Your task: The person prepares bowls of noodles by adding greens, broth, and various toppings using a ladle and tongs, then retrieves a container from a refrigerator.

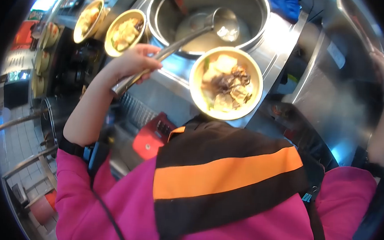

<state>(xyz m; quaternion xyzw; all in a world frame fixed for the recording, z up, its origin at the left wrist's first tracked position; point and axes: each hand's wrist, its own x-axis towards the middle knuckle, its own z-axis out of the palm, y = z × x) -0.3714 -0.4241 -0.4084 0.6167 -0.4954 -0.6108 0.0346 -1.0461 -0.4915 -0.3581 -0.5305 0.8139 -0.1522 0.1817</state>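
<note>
My left hand [138, 64] is closed around the handle of a metal ladle [183, 41]. The ladle's bowl is over the big steel pot [163, 10], and pale, shiny liquid shows in it. Cloudy broth lies low in the pot. Just in front of the pot stands a yellow bowl [193, 82] filled with pale pieces and dark, mushroom-like food. Out at the far right, my right hand [382, 64] reaches forward along a steel panel [353, 64], fingers stretched out against its edge and partly blurred. A bracelet circles that wrist.
Two more filled yellow bowls, one near the pot [111, 44] and one farther left [76, 33], stand on the counter. Blue cloth or plastic [284, 7] lies behind the pot. A red object [148, 143] is below the counter edge. Stacked yellow bowls [41, 62] stand at left.
</note>
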